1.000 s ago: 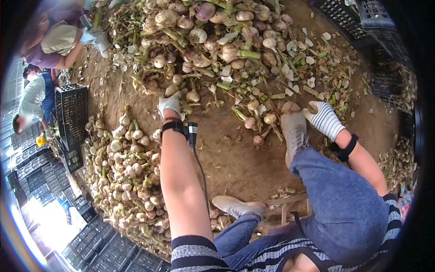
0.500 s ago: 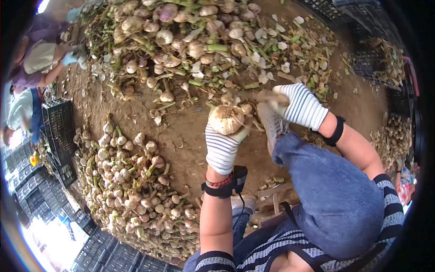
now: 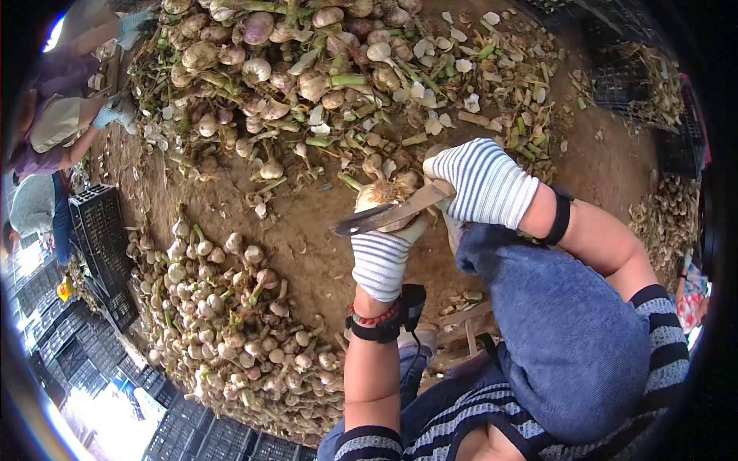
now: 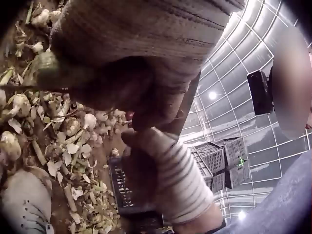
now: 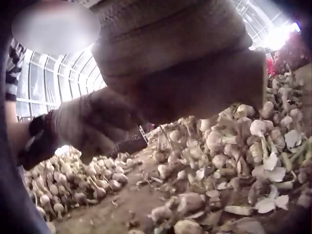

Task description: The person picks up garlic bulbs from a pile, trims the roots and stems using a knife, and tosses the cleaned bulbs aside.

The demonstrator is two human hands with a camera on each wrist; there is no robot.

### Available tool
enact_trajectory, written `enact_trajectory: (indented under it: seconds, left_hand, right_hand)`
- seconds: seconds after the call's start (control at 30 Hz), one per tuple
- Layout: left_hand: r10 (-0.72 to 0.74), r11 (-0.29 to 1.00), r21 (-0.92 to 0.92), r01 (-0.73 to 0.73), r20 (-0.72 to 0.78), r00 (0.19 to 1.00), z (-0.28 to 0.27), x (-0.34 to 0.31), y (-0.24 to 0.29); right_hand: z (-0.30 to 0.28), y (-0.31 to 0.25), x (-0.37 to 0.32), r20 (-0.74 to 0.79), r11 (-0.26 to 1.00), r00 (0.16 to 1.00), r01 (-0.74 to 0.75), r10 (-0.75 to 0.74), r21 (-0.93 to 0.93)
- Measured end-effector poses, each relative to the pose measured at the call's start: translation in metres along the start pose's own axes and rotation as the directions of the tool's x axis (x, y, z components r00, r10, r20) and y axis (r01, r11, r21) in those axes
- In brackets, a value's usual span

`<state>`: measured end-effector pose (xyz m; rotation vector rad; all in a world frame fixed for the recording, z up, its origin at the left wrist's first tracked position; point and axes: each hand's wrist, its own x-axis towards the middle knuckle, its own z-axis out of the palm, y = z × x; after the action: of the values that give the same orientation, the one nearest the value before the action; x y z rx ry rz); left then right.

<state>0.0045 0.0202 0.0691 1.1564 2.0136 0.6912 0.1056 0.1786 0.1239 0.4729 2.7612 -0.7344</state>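
My gloved left hand [image 3: 379, 265] grips a garlic bulb [image 3: 367, 201], its brown roots turned up and the stem hidden below. In my right hand [image 3: 484, 184], wearing a striped glove too, is a knife [image 3: 415, 203] with a worn brown blade. The blade lies slantwise across the bulb, its dark tip reaching past the bulb's left side. The left wrist view has the right hand [image 4: 178, 175] close beside the left, both shaded. From the right wrist, the left hand [image 5: 87, 122] shows dark and the bulb is hidden.
A heap of untrimmed garlic [image 3: 307, 84] lies ahead, with cut stems and peelings at its right. Another garlic pile [image 3: 231, 307] spreads at the left. Black crates [image 3: 104, 246] stand beyond it. Another person's gloved hand [image 3: 115, 114] works at upper left. My raised knee [image 3: 569, 330] is below the right hand.
The left hand has come back from the heap with a garlic bulb. My right hand has moved left from beside the shoe, bringing the knife across that bulb. The head view has shifted.
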Motion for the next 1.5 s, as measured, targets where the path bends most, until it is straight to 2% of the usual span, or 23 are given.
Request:
enact_trajectory:
  seconds: [0.23, 0.33, 0.37, 0.4, 0.5, 0.53, 0.6, 0.63, 0.7, 0.73, 0.77, 0.83, 0.87, 0.97, 1.03, 1.17, 1.27, 1.3, 1.33, 1.4, 1.43, 1.47, 1.5]
  left_hand:
    - [0.003, 0.973, -0.231, -0.024, -0.088, 0.996, 0.012, -0.001, -0.001]
    - [-0.234, 0.776, -0.61, 0.163, -0.038, 0.971, -0.001, -0.018, 0.014]
    - [-0.285, 0.695, -0.697, 0.178, -0.039, 0.958, -0.005, -0.021, 0.017]
    - [0.066, 0.946, -0.286, -0.157, -0.303, 0.951, -0.02, -0.017, 0.027]
    - [0.024, 0.952, -0.267, -0.148, -0.418, 0.908, -0.012, -0.034, 0.015]
    - [0.003, 0.902, -0.402, -0.159, -0.363, 0.932, -0.01, -0.027, 0.003]
    - [-0.24, 0.216, -0.969, -0.122, -0.174, 0.955, 0.001, -0.008, 0.009]
    - [-0.234, 0.209, -0.97, -0.125, -0.174, 0.956, 0.008, 0.002, 0.007]
    - [-0.356, 0.622, -0.748, -0.23, -0.532, 0.769, 0.023, 0.012, -0.003]
    - [-0.49, 0.47, -0.846, -0.253, -0.488, 0.722, 0.022, 0.012, -0.003]
    - [-0.481, 0.589, -0.769, -0.247, -0.579, 0.658, 0.027, 0.013, -0.01]
    - [-0.597, 0.192, -0.918, -0.348, -0.391, 0.7, 0.025, 0.011, -0.012]
    - [-0.55, 0.025, -0.922, -0.386, -0.335, 0.765, 0.021, 0.011, -0.01]
    - [-0.659, -0.409, -0.779, -0.475, -0.108, 0.744, 0.013, 0.016, 0.023]
    - [-0.608, -0.387, -0.777, -0.496, -0.189, 0.771, 0.017, 0.014, 0.025]
    - [-0.538, 0.081, -0.734, -0.675, -0.602, 0.59, -0.07, -0.047, 0.019]
    - [-0.629, -0.085, -0.343, -0.935, -0.709, 0.318, -0.145, -0.127, -0.025]
    - [-0.651, -0.196, -0.311, -0.93, -0.668, 0.361, -0.153, -0.132, -0.04]
    - [-0.434, -0.405, -0.592, -0.697, -0.546, 0.716, -0.159, -0.128, -0.075]
    - [-0.476, 0.017, -0.869, -0.495, -0.442, 0.76, -0.117, -0.08, -0.156]
    - [-0.576, 0.324, -0.888, -0.326, -0.459, 0.677, -0.097, -0.045, -0.148]
    - [-0.666, 0.542, -0.839, -0.054, -0.467, 0.581, -0.077, -0.009, -0.14]
    - [-0.475, 0.745, -0.663, -0.074, -0.605, 0.639, -0.052, 0.02, -0.189]
  right_hand:
    - [-0.002, 0.005, 0.004, 0.125, 0.999, 0.991, -0.042, 0.042, -0.002]
    - [-0.001, 0.004, 0.005, -0.016, 0.999, 0.999, 0.045, -0.045, 0.014]
    - [-0.002, 0.013, 0.009, 0.142, 0.999, 0.989, -0.036, 0.035, -0.002]
    - [0.004, 0.036, 0.018, 0.173, 0.972, 0.957, -0.221, 0.231, -0.079]
    - [0.009, 0.094, -0.003, 0.012, 0.894, 0.894, -0.449, 0.449, -0.006]
    - [0.012, 0.089, -0.007, 0.016, 0.919, 0.919, -0.393, 0.393, -0.019]
    - [0.016, 0.08, -0.011, -0.134, 0.92, 0.91, -0.382, 0.391, 0.089]
    - [0.028, 0.085, -0.002, -0.013, 0.846, 0.872, -0.472, 0.49, 0.249]
    - [0.041, 0.089, -0.007, -0.11, 0.843, 0.881, -0.394, 0.459, 0.366]
    - [0.043, 0.09, -0.008, -0.079, 0.799, 0.838, -0.48, 0.539, 0.362]
    - [0.05, 0.091, -0.008, -0.081, 0.801, 0.841, -0.475, 0.535, 0.364]
    - [0.055, 0.074, -0.004, -0.324, 0.84, 0.798, -0.373, 0.507, 0.395]
    - [0.038, 0.063, -0.003, 0.005, 0.744, 0.831, -0.499, 0.556, 0.444]
    - [0.031, 0.014, 0.003, -0.162, 0.807, 0.915, -0.229, 0.37, 0.544]
    - [0.014, -0.011, 0.014, -0.038, 0.87, 0.969, -0.203, 0.246, 0.448]
    - [0.057, 0.034, 0.015, -0.028, 0.91, 0.959, -0.259, 0.283, 0.324]
    - [0.064, 0.066, -0.013, 0.023, 0.875, 0.906, -0.415, 0.423, 0.249]
    - [0.065, 0.071, -0.02, 0.048, 0.836, 0.873, -0.479, 0.485, 0.267]
    - [0.07, 0.077, -0.024, 0.047, 0.843, 0.88, -0.467, 0.472, 0.267]
    - [0.081, 0.083, -0.026, -0.04, 0.824, 0.878, -0.431, 0.477, 0.368]
    - [0.075, 0.078, -0.021, -0.042, 0.829, 0.883, -0.422, 0.468, 0.367]
    - [0.062, 0.07, -0.018, 0.058, 0.823, 0.874, -0.476, 0.483, 0.309]
    - [0.056, 0.066, -0.017, 0.159, 0.813, 0.849, -0.528, 0.503, 0.245]
